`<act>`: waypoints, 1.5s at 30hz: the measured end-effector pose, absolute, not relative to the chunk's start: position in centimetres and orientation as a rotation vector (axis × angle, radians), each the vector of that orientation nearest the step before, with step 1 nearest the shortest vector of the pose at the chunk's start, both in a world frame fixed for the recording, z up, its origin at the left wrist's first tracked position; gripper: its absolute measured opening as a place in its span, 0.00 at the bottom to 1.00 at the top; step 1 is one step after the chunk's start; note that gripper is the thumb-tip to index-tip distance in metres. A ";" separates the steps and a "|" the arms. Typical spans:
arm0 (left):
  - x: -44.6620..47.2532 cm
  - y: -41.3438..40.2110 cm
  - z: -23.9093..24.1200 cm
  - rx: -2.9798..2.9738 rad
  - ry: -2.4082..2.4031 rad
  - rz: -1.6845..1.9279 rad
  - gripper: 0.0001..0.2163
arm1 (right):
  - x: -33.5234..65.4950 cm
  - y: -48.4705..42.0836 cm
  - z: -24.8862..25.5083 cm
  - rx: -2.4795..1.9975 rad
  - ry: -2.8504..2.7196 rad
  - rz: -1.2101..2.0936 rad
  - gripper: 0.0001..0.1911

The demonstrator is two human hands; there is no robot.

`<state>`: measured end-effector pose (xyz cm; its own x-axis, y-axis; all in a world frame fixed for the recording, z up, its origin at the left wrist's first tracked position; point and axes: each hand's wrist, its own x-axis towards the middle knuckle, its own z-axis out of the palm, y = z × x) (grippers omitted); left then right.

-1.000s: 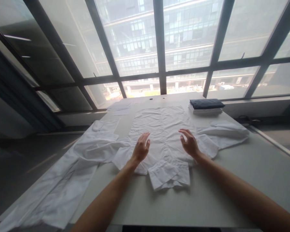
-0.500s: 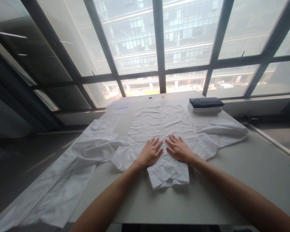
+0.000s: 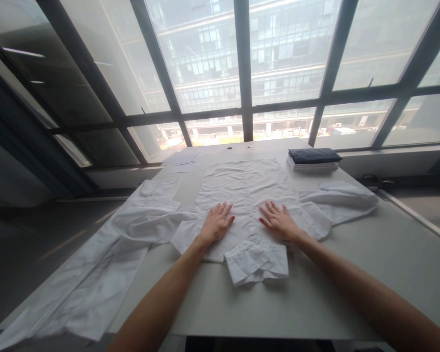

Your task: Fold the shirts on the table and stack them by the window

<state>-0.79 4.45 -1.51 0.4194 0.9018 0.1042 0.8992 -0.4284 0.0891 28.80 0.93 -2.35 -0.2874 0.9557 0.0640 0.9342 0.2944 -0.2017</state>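
Observation:
A white shirt (image 3: 244, 188) lies spread front side up on the table, its collar toward me and its sleeves stretched out to both sides. On the left half of its chest, my left hand (image 3: 217, 222) rests flat with fingers spread. My right hand (image 3: 277, 222) lies flat on the other half, fingers also apart. Between the hands runs the button line, with small wrinkles across the cloth. Neither hand grips anything. The shirt's left sleeve (image 3: 143, 227) overlaps another white garment (image 3: 91, 278) lying along the table's left side.
The white table (image 3: 370, 278) stands before large framed windows (image 3: 278, 54). At its back right sits a stack of folded clothes (image 3: 313, 159), dark blue on top of white. White sheets (image 3: 181, 161) lie at the back left. A dark curtain (image 3: 25, 127) hangs at far left.
My hands have slid apart across the shirt front, the left one leftward and the right one slightly rightward. The cloth between them now shows more.

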 end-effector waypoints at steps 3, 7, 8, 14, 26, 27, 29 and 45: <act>-3.0 6.1 -1.5 2.545 1.868 0.196 0.28 | 32.0 2.1 -2.5 -1.973 -2.276 0.108 0.35; -4.7 7.1 -1.8 2.495 2.004 0.208 0.27 | 35.4 3.1 -2.7 -2.111 -2.191 0.075 0.35; -4.8 7.1 -1.9 2.496 2.006 0.213 0.27 | 35.8 3.2 -2.8 -2.111 -2.192 0.075 0.34; -4.2 6.2 -1.2 2.469 2.005 0.311 0.25 | 35.6 3.3 -3.5 -2.090 -2.178 0.031 0.34; 1.1 2.2 -0.1 2.714 1.185 0.290 0.25 | 32.9 2.2 -1.1 -1.717 -1.963 -0.258 0.30; 1.3 2.0 -0.2 2.722 1.160 0.272 0.25 | 32.4 2.0 -1.0 -1.656 -2.009 -0.223 0.30; 1.5 1.8 -0.3 2.740 1.136 0.237 0.26 | 31.2 1.6 -1.1 -1.547 -2.151 -0.136 0.31; 1.1 1.9 -0.5 2.712 1.247 0.137 0.29 | 30.1 1.3 -2.1 -1.591 -2.418 0.227 0.30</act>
<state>1.14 1.89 -0.52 0.6498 0.7599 0.0193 0.7458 -0.6423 0.1768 30.08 1.27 -2.07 -0.3799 0.9183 0.1118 0.8815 0.3960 -0.2574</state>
